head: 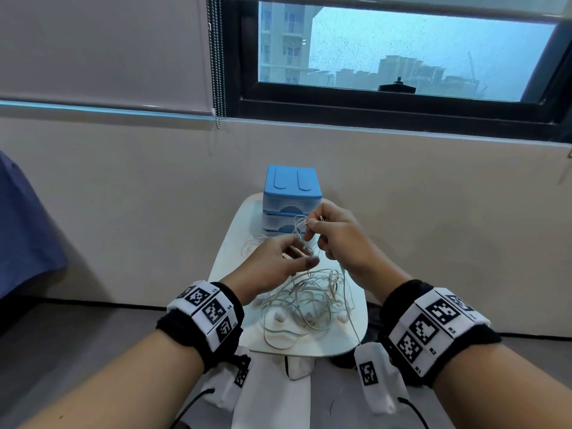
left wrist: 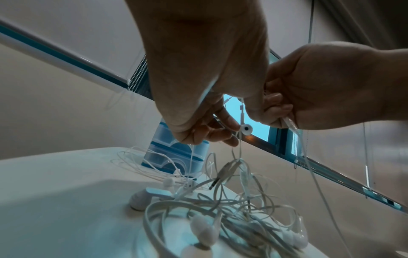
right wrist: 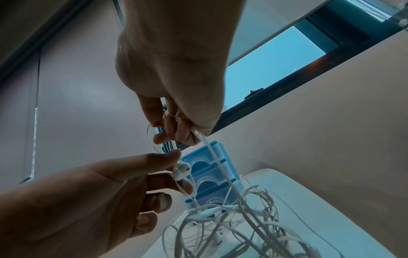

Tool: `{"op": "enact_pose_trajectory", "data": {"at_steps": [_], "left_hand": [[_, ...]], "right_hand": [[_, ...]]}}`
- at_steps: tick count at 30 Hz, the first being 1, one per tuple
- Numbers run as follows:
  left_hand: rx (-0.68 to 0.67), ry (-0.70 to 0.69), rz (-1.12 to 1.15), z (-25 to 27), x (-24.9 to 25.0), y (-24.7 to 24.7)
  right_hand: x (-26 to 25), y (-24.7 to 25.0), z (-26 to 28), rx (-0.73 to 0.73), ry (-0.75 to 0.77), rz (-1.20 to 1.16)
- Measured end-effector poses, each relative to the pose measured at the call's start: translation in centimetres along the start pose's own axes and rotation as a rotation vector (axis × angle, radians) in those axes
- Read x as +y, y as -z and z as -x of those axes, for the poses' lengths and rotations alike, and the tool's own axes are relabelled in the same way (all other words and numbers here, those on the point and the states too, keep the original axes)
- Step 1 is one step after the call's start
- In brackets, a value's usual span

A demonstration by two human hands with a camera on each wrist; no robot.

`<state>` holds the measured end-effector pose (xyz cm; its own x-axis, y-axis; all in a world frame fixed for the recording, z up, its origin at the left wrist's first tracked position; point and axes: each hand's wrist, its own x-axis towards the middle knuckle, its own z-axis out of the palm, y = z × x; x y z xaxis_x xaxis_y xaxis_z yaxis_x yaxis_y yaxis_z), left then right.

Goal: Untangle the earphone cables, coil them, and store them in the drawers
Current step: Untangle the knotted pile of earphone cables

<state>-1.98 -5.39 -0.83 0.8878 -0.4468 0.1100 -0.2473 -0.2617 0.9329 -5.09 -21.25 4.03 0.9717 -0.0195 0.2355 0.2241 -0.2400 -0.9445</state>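
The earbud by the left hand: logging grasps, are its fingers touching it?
Touching. The right wrist view shows the earbud lying against the left hand's fingers.

- We cannot trace any single strand through the tangled earphone cables [head: 306,301].
- The right hand [head: 337,239] hides part of the drawers [head: 289,201]; we cannot tell whether the lowest one is open.
- How the left hand [head: 275,264] grips stays unclear to us.
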Motion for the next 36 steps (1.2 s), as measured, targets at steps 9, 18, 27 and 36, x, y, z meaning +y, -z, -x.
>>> {"op": "enact_pose_trajectory", "data": {"at_steps": [9,18,27,36], "left_hand": [[0.069,-0.051,0.003,-0.2,0.1,-0.2],[0.126,-0.024,-0.129,-0.1,-0.6,0.9],[0.055,0.0,-0.149,0.4,0.5,1.7],[0.037,-0.047,-0.135,0.5,0.4,2.5]], "right_hand": [[-0.3,0.0,0.2,-0.006,-0.006,-0.029],[1.7,0.3,0.0,0.192,-0.113,0.186],[2.0,0.5,0.1,0.234,-0.14,0.296],[1.4,1.1,-0.4,0.251,-0.098,0.286]]}}
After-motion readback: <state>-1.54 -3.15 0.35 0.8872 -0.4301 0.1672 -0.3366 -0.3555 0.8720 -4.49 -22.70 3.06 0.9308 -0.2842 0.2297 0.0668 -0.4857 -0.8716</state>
